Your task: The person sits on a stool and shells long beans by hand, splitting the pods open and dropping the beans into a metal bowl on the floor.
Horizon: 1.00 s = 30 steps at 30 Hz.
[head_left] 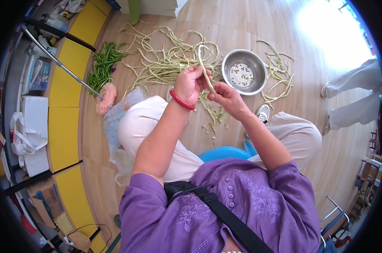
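Both my hands hold one pale green long bean [203, 63] above the floor. My left hand [191, 84], with a red bangle at the wrist, has its fingers closed round the bean's middle. The fingers of my right hand [228, 98] pinch its lower end. Beyond my hands, a pile of long beans [165, 67] spreads over the wooden floor. A steel bowl [262, 80] with small bean pieces inside stands to the right of the pile, and more long beans [279, 80] lie to its right. Short broken bits [214, 116] are scattered below my hands.
Green peppers [100, 65] lie at the left beside a pink duster head [106, 99] and a plastic bag [125, 109]. Yellow-fronted shelves [64, 130] line the left side. Another person's legs [355, 80] are at the right. A blue stool [224, 154] is beneath me.
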Tool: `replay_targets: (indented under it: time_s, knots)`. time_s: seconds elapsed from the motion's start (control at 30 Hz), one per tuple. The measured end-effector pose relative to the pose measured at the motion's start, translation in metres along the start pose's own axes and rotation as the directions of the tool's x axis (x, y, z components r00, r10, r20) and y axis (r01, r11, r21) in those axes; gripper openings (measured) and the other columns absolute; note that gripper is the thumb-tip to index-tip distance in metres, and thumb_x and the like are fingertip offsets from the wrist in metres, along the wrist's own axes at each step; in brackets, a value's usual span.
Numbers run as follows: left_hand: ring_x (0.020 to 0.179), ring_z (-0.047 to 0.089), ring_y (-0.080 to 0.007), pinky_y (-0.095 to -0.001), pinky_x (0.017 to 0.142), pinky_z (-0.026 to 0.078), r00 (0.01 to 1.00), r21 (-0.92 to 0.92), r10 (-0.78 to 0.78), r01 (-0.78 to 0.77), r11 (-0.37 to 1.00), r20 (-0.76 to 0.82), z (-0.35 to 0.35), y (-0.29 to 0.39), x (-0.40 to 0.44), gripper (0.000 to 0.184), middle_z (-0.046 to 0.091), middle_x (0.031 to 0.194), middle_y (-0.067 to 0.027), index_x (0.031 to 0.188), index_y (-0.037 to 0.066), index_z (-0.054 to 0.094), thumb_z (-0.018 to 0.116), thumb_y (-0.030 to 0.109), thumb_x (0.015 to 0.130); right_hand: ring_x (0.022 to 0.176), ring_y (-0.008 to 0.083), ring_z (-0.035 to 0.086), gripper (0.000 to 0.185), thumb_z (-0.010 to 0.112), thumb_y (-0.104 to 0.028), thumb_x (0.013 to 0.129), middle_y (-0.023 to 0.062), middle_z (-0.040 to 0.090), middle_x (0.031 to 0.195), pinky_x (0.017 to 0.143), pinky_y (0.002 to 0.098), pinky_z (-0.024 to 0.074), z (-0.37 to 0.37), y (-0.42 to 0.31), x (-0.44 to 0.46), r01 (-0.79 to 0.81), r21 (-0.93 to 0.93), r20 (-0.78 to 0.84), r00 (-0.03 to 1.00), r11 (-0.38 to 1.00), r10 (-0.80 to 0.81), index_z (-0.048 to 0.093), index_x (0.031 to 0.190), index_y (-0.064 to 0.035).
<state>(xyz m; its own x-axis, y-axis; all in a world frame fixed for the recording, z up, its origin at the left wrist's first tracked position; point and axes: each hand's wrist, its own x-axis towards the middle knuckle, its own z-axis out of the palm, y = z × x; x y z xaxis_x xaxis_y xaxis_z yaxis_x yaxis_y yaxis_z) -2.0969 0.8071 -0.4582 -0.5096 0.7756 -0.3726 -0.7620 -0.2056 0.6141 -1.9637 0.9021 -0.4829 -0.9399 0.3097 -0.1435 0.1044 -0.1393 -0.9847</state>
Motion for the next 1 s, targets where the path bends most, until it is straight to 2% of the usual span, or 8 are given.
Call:
replay_targets:
  time_s: [0.1,0.27,0.4,0.5,0.53,0.67,0.87,1.0]
  knots:
    - [0.069,0.059,-0.0188,-0.0311,0.062,0.048,1.0,-0.094,-0.012,0.014,0.995,0.02,-0.003,0.009,0.002,0.013,0.059,0.077,-0.0067,0.091,0.004,0.052,0.043,0.013,0.089,0.074,0.0095,0.057,0.023,0.055,-0.014,0.086,0.0026,0.059,0.082,0.069,0.023,0.0473,-0.005,0.0,-0.008,-0.189,0.151,0.162,0.973,0.97,0.164,0.053,0.104,0.0]
    - [0.057,0.047,-0.0147,-0.0301,0.055,0.04,0.999,-0.334,0.044,-0.036,0.942,0.017,-0.018,0.027,0.014,0.015,0.05,0.069,-0.0039,0.09,0.005,0.05,0.038,0.012,0.09,0.062,0.0063,0.054,0.021,0.051,-0.013,0.087,0.0028,0.06,0.077,0.058,0.0192,0.0446,-0.02,-0.016,-0.027,-0.282,0.071,0.187,0.946,0.957,0.265,0.055,0.102,0.0007]
    - [0.055,0.039,-0.0111,-0.0251,0.052,0.035,0.995,-0.301,0.104,-0.099,0.948,0.0,-0.024,0.036,0.012,0.017,0.046,0.069,-0.0016,0.092,0.005,0.048,0.038,0.018,0.092,0.059,0.006,0.053,0.018,0.054,-0.012,0.085,0.0025,0.06,0.075,0.053,0.0182,0.0424,-0.033,-0.034,-0.046,-0.297,0.132,0.157,0.948,0.946,0.276,0.057,0.098,-0.0002]
    - [0.053,0.038,-0.01,-0.0234,0.049,0.033,0.993,-0.262,0.118,-0.12,0.958,-0.023,-0.023,0.038,0.006,0.018,0.046,0.068,-0.0008,0.091,0.005,0.048,0.041,0.022,0.092,0.059,0.0044,0.053,0.02,0.056,-0.016,0.084,0.0017,0.061,0.073,0.054,0.0177,0.0428,-0.042,-0.05,-0.057,-0.311,0.001,0.132,0.942,0.951,0.308,0.058,0.097,-0.0004]
    - [0.048,0.035,-0.0084,-0.0222,0.044,0.029,0.989,-0.212,0.109,-0.127,0.969,-0.097,-0.019,0.039,0.003,0.02,0.044,0.067,-0.0002,0.089,0.006,0.048,0.043,0.024,0.091,0.057,0.0043,0.05,0.019,0.059,-0.02,0.082,-0.0006,0.058,0.066,0.052,0.0188,0.0411,-0.042,-0.055,-0.06,-0.316,-0.119,0.05,0.945,0.941,0.324,0.061,0.088,-0.0017]
    - [0.044,0.03,-0.0078,-0.0221,0.041,0.025,0.983,-0.147,0.129,-0.148,0.978,-0.131,-0.013,0.033,-0.002,0.02,0.042,0.065,0.0005,0.088,0.006,0.048,0.041,0.024,0.092,0.053,0.005,0.042,0.022,0.06,-0.023,0.082,-0.0034,0.049,0.058,0.05,0.0215,0.0361,-0.045,-0.053,-0.065,-0.193,-0.296,-0.072,0.981,0.935,0.18,0.06,0.076,-0.0017]
    - [0.043,0.03,-0.0077,-0.0225,0.039,0.025,0.992,-0.148,0.111,-0.119,0.982,-0.063,-0.016,0.025,-0.001,0.02,0.042,0.063,0.0007,0.087,0.006,0.046,0.04,0.024,0.093,0.054,0.0048,0.043,0.026,0.055,-0.023,0.086,-0.0029,0.048,0.058,0.05,0.0215,0.0357,-0.045,-0.043,-0.073,-0.086,-0.298,-0.164,0.986,0.951,0.038,0.059,0.075,-0.0005]
    - [0.046,0.036,-0.0095,-0.0238,0.043,0.03,0.993,-0.123,0.067,-0.079,0.989,-0.094,-0.018,0.019,-0.002,0.021,0.044,0.064,-0.0001,0.086,0.006,0.047,0.041,0.026,0.092,0.052,0.0046,0.039,0.026,0.052,-0.024,0.087,-0.0038,0.046,0.057,0.047,0.0204,0.0325,-0.049,-0.032,-0.073,-0.153,-0.154,-0.177,0.976,0.976,0.125,0.059,0.078,-0.0007]
